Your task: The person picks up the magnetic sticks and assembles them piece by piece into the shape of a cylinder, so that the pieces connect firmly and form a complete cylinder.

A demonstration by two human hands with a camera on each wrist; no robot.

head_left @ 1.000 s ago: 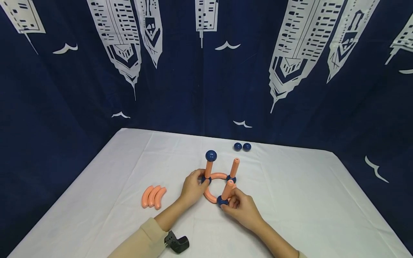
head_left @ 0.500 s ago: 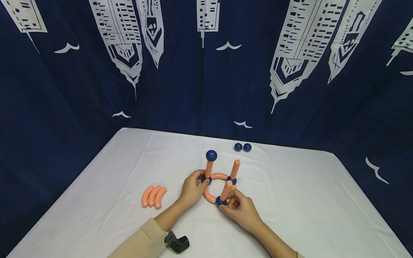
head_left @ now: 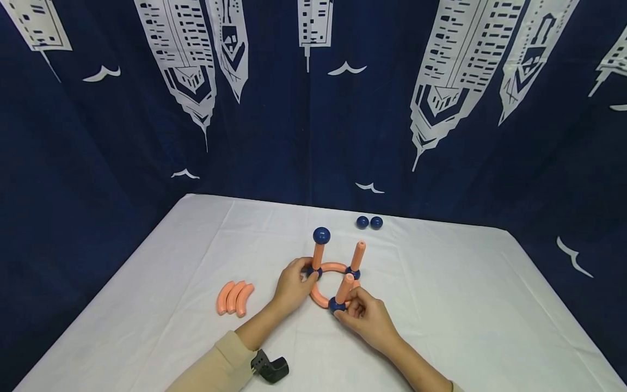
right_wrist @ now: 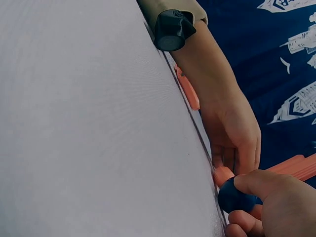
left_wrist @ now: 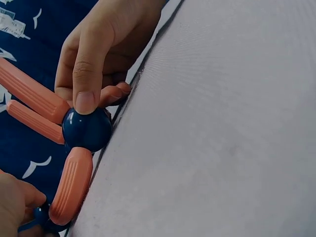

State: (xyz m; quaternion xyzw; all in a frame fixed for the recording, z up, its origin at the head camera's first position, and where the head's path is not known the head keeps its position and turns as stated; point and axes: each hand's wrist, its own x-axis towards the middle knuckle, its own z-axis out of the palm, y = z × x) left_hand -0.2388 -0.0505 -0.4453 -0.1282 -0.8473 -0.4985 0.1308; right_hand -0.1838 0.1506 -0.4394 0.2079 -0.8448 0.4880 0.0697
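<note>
A ring of curved orange rods (head_left: 319, 298) joined by blue balls lies on the table, with three straight orange rods standing up from it. My left hand (head_left: 294, 286) pinches the left blue ball (left_wrist: 86, 129), whose upright rod (head_left: 318, 256) carries another blue ball (head_left: 321, 235) on top. At the front, my right hand (head_left: 369, 321) grips the near blue ball (right_wrist: 236, 195) by thumb and fingers, beside its upright rod (head_left: 345, 289). Untouched at the back right is a third joint ball (head_left: 352, 273) with a bare-topped rod (head_left: 359, 253). My right fingers cover part of the ring.
Three loose curved orange rods (head_left: 235, 298) lie side by side left of my left hand. Two loose blue balls (head_left: 369, 222) sit near the far edge of the white-covered table (head_left: 455, 294). A dark blue printed cloth (head_left: 308, 130) hangs behind. A black device (head_left: 270, 368) is on my left wrist.
</note>
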